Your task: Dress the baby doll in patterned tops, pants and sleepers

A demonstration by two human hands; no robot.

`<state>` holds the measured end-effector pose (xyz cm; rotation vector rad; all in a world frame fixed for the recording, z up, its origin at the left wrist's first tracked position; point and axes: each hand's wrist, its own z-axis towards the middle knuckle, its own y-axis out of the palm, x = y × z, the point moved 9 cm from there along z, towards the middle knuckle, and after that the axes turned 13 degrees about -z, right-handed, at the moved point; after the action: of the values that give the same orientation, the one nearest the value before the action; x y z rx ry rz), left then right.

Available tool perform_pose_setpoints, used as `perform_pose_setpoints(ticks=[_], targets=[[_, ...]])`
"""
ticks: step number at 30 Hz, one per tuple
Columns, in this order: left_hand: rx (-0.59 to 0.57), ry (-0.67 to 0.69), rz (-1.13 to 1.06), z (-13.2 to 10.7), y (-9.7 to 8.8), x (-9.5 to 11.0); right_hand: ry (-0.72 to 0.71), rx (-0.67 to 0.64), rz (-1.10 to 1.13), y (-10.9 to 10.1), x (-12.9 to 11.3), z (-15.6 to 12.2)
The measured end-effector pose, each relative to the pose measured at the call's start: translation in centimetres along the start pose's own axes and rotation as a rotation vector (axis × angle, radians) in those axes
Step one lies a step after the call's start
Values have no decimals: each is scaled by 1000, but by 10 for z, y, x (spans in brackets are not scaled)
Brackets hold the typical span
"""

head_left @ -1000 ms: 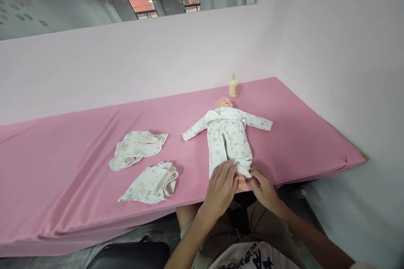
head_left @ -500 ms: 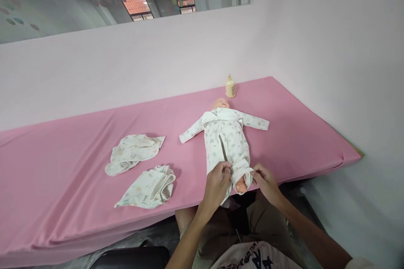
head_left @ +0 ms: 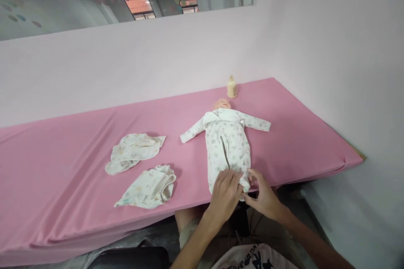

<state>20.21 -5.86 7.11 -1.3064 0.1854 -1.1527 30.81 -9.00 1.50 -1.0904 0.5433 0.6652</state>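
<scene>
A baby doll (head_left: 222, 104) lies on its back, its head toward the wall and its sleeved arms spread. It wears a white printed top (head_left: 255, 122) and white printed pants (head_left: 217, 147) with a dark slit down the front. At the pants' lower end, my left hand (head_left: 225, 189) has its fingers closed over the cuff by the doll's foot. My right hand (head_left: 263, 197) pinches the same cuff from the other side, thumb low and fingers above. The foot is mostly hidden by the cloth and my fingers.
Two crumpled printed cloths (head_left: 135, 151) lie left of the doll, the nearer cloth (head_left: 150, 187) close to the table edge. A pump bottle (head_left: 232, 88) stands beyond the doll's head. Pink cloth (head_left: 82, 151) covers the table, against a white wall.
My left hand has moved right and down over the cuff. My right hand has closed in from the side. The doll's foot, visible before, is now mostly covered.
</scene>
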Motion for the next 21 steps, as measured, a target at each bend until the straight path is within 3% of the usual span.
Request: perform_pose_setpoints(ticks=[4, 7, 10, 12, 14, 16, 18, 20, 21], targets=[[-125, 68, -98, -7, 0, 12, -129, 8, -185, 0, -18, -8], [-217, 0, -257, -16, -7, 11, -127, -134, -169, 4, -19, -11], [-245, -121, -446, -21, -20, -4, -58, -332, -61, 0, -11, -13], [-185, -238, -544, -19, -32, -29, -30, -471, 7, -8, -8, -9], [-30, -396, -610, -10, -49, -71, 16, -547, 33, -19, -4, 7], [207, -575, -661, 2, -65, -124, 106, -459, -7, -33, 6, 40], [384, -677, -763, 18, -70, -169, 120, -337, -55, -37, 11, 84], [450, -765, -1010, 37, -55, -204, 71, -236, -122, -28, 13, 129], [437, -745, -1117, 50, -46, -212, 75, -176, -161, -22, 17, 151]])
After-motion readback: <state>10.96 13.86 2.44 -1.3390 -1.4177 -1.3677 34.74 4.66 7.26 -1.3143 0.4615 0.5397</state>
